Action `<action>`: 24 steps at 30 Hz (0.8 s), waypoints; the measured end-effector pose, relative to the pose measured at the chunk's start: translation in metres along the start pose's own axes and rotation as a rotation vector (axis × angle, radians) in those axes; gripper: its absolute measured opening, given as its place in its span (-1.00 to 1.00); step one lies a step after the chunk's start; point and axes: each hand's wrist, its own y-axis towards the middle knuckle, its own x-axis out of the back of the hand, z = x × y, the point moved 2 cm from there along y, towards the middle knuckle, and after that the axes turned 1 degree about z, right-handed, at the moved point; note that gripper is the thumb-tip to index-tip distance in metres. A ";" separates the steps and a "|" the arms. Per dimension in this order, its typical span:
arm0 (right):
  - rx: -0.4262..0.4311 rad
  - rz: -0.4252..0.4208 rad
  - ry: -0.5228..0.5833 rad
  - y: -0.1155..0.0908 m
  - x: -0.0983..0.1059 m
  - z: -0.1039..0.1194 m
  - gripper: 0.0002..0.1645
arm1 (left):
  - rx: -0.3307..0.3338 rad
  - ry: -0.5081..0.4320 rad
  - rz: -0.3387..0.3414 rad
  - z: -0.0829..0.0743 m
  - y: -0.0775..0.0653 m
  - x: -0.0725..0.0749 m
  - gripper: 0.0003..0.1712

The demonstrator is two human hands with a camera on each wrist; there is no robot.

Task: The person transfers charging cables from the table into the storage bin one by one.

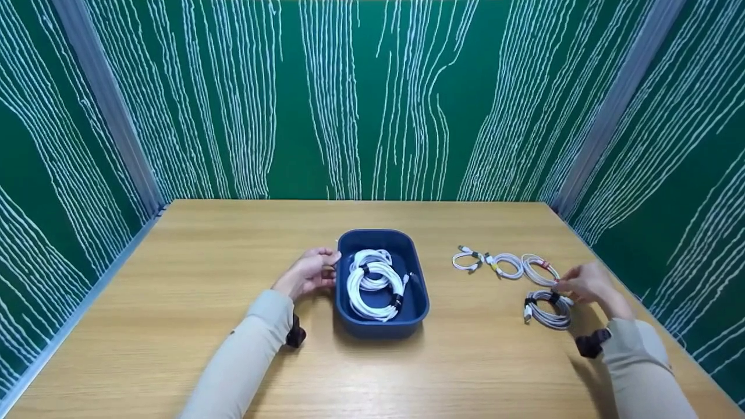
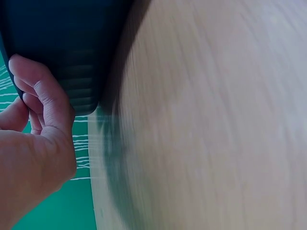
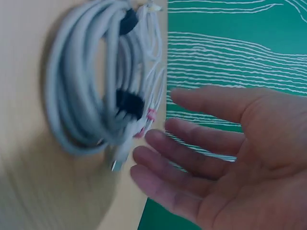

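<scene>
At the left rim of a dark blue bin (image 1: pixel 381 331), my left hand (image 1: pixel 311 270) holds the wall between thumb and fingers. In the left wrist view the curled fingers of that left hand (image 2: pixel 45 120) lie against the bin's side (image 2: pixel 62 43). Inside the bin rest white coiled cables (image 1: pixel 375 291) with black ties. Over on the right, my right hand (image 1: pixel 589 285) hovers by a grey-white coiled cable (image 1: pixel 550 317) bound with black ties. The right wrist view shows this right hand (image 3: pixel 230 148) with its fingers extended, apart from the coiled cable (image 3: pixel 81 76).
Behind the black-tied coil lie a coiled cable with red ties (image 1: pixel 535 270), one with yellow ties (image 1: pixel 507 266) and a smaller coiled cable (image 1: pixel 467 260). They rest on a wooden table (image 1: pixel 233 233) enclosed by green patterned panels (image 1: pixel 372 116).
</scene>
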 end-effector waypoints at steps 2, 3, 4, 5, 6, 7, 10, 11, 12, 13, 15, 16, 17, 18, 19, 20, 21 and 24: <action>-0.007 0.038 -0.018 -0.001 -0.002 -0.003 -0.58 | -0.003 0.001 0.004 0.000 0.000 0.000 -0.94; -0.007 0.052 -0.024 -0.002 -0.003 -0.004 -0.55 | -0.005 0.003 0.004 0.000 0.001 0.000 -0.94; -0.003 0.059 -0.036 -0.002 -0.004 -0.005 -0.53 | -0.007 0.006 0.005 0.000 0.001 0.000 -0.95; -0.010 0.061 -0.037 -0.001 -0.005 -0.006 -0.52 | -0.007 0.007 0.002 0.000 0.001 0.000 -0.95; -0.012 0.066 -0.037 -0.001 -0.007 -0.006 -0.52 | -0.005 0.007 -0.002 0.000 0.002 0.000 -0.95; -0.016 0.068 -0.033 -0.001 -0.008 -0.007 -0.53 | -0.002 0.008 -0.004 0.001 0.002 0.000 -0.95; -0.009 0.078 -0.039 0.001 -0.012 -0.010 -0.64 | 0.002 0.016 -0.008 0.001 0.002 -0.001 -0.95; -0.007 0.084 -0.032 0.001 -0.013 -0.010 -0.68 | 0.004 0.015 -0.010 0.001 0.002 -0.001 -0.95; 0.007 0.086 -0.035 0.002 -0.014 -0.011 -0.72 | 0.005 0.014 -0.011 0.001 0.003 -0.001 -0.95; 0.021 0.085 -0.040 0.002 -0.015 -0.012 -0.76 | 0.004 0.013 -0.011 0.001 0.003 -0.001 -0.95; 0.055 0.089 -0.049 0.003 -0.016 -0.012 -0.79 | 0.005 0.011 -0.013 0.001 0.003 -0.001 -0.95; 0.065 0.091 -0.049 0.003 -0.016 -0.013 -0.79 | 0.003 0.013 -0.013 0.001 0.003 0.000 -0.95; 0.064 0.094 -0.046 0.003 -0.016 -0.013 -0.79 | 0.003 0.012 -0.013 0.001 0.003 0.000 -0.94; 0.069 0.100 -0.045 0.003 -0.016 -0.013 -0.78 | 0.003 0.012 -0.015 0.001 0.003 0.000 -0.94; 0.068 0.103 -0.049 0.004 -0.016 -0.014 -0.76 | 0.004 0.010 -0.016 0.001 0.003 0.000 -0.94; 0.064 0.112 -0.050 0.003 -0.015 -0.014 -0.74 | 0.005 0.011 -0.016 0.001 0.003 0.000 -0.95; 0.051 0.119 -0.052 0.003 -0.015 -0.014 -0.72 | 0.005 0.011 -0.017 0.001 0.003 0.001 -0.95; 0.044 0.133 -0.052 0.003 -0.012 -0.014 -0.68 | 0.007 0.010 -0.021 0.001 0.003 0.001 -0.95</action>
